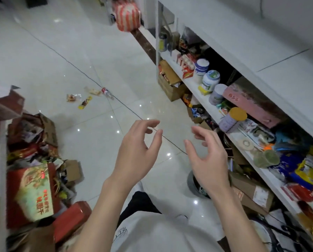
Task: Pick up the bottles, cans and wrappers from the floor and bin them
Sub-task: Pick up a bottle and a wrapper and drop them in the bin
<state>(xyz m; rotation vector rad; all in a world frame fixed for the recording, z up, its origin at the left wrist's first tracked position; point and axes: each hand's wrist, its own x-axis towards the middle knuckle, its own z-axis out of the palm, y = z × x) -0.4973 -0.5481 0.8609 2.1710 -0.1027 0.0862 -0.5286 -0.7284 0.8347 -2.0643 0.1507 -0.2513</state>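
Both hands hang nearest the camera, raised in front of the body. Left hand [135, 151]: fingers loosely curled and spread, nothing in it. Right hand [206, 153]: same posture, open and bare, palm turned toward the left one. Neither touches anything.

Progress, judged from the floor as it lies: litter is not yet collected. A small cluster sits on the white tiled floor [61, 51], well beyond the fingertips and off to the left of the left hand:
- clear plastic bottle [107, 93] with a red-and-white label, lying on its side, on the near-right edge of the cluster
- pale wrapper [93, 91] just beside the bottle, on its far-left side
- orange wrapper [73, 97] further left
- yellow wrapper [85, 103], nearest the hands of the four

No can is visible in this cluster. No bin can be identified for certain; a round grey rim [192, 184] shows partly under the right wrist, but what it is cannot be told.

Cardboard boxes [33, 188] are piled left of the left hand; a crowded shelf [197, 84] runs along right of the right hand. Whether these count as task litter is unclear.

Judgement: task at or near its start; all four floor items remain, out of reach from this stance.
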